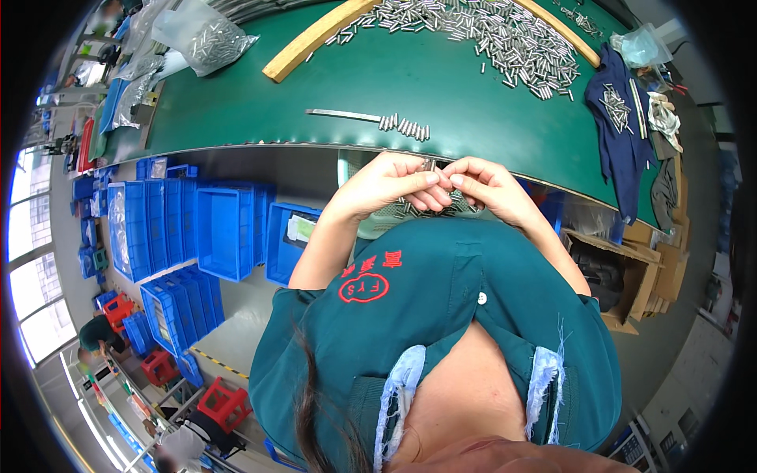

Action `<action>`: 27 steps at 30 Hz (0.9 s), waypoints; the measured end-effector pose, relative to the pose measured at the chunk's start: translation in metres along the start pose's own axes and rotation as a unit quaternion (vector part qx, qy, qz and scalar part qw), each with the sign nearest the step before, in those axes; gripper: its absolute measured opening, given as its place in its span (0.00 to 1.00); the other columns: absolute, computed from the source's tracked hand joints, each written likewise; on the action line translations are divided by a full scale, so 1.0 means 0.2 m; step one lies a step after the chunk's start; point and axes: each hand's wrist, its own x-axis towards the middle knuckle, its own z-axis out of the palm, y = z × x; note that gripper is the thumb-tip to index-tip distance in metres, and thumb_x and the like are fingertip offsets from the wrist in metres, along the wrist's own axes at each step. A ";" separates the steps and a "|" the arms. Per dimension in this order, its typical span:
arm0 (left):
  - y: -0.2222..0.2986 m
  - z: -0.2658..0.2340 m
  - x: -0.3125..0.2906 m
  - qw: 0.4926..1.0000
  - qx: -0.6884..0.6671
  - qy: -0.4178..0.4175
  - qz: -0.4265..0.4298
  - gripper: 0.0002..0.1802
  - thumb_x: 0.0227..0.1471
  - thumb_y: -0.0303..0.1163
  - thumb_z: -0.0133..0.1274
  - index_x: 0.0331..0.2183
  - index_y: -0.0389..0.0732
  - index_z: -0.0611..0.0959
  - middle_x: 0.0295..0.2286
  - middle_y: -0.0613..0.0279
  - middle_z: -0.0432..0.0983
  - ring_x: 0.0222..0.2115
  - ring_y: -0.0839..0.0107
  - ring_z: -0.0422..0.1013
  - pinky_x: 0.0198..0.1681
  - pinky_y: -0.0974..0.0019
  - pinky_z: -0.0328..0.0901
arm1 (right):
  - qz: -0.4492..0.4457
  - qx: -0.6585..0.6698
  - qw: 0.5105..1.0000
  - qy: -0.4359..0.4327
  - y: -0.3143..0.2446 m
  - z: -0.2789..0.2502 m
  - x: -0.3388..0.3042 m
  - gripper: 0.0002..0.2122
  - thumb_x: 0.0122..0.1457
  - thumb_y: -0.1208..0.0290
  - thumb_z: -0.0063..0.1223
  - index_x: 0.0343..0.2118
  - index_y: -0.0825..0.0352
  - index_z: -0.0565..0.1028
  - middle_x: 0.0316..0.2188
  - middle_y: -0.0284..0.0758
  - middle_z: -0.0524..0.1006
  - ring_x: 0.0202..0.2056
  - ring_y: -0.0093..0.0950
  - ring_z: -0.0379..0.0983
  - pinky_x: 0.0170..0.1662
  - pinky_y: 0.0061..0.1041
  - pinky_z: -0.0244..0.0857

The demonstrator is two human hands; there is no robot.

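Observation:
My left hand (pixel 390 185) is closed, palm up, on a small metal pin (pixel 430 165) whose shiny end shows between the fingers. Against its fingertips, my right hand (pixel 490 189) makes a pinch; whatever lies in that pinch is too small to make out. Below both hands, a pale green basket (pixel 344 169) with loose metal pins (pixel 453 206) stands at the table's near edge, partly covered by my hands and shirt. Just beyond the hands, a short row of pins (pixel 404 127) lies on the green table (pixel 236 106), beside the end of a flat metal strip (pixel 341 114).
A large heap of pins (pixel 505 43) lies between two wooden bars (pixel 315 41). Bagged pins (pixel 213 43) sit at the far left. Dark blue cloth (pixel 619 142) with pins hangs over the right edge. Blue crates (pixel 229 236) stand left, an open cardboard box (pixel 607 272) right.

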 end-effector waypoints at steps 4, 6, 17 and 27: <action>0.00 0.01 0.01 0.999 -0.024 -0.018 -0.013 0.18 0.59 0.39 0.49 0.40 0.32 0.78 0.31 0.52 0.80 0.31 0.72 0.77 0.34 0.74 0.71 | -0.081 0.003 0.995 0.060 -0.01 0.03 0.03 0.10 0.63 0.67 0.48 0.41 0.67 0.75 0.27 0.23 0.74 0.24 0.11 0.61 0.27 0.12 0.55; -0.02 0.01 0.02 0.999 -0.023 -0.020 -0.017 0.18 0.59 0.39 0.49 0.40 0.32 0.78 0.31 0.53 0.80 0.31 0.72 0.77 0.34 0.74 0.71 | -0.108 -0.012 0.992 0.057 -0.01 0.04 0.06 0.10 0.63 0.68 0.47 0.41 0.68 0.76 0.28 0.24 0.75 0.25 0.11 0.62 0.28 0.12 0.56; -0.05 -0.01 0.05 0.997 -0.056 -0.059 -0.015 0.19 0.59 0.40 0.48 0.42 0.32 0.78 0.32 0.52 0.80 0.31 0.72 0.78 0.34 0.74 0.71 | -0.140 -0.025 0.990 0.025 -0.01 0.02 0.07 0.09 0.63 0.72 0.47 0.41 0.70 0.76 0.33 0.30 0.77 0.36 0.16 0.70 0.40 0.17 0.65; -0.05 0.00 0.06 0.997 -0.038 -0.062 -0.024 0.20 0.59 0.42 0.47 0.39 0.33 0.79 0.32 0.52 0.80 0.31 0.72 0.78 0.33 0.75 0.71 | -0.131 -0.014 0.991 0.031 -0.02 0.02 0.06 0.11 0.61 0.69 0.50 0.41 0.71 0.76 0.34 0.31 0.78 0.37 0.17 0.71 0.42 0.19 0.65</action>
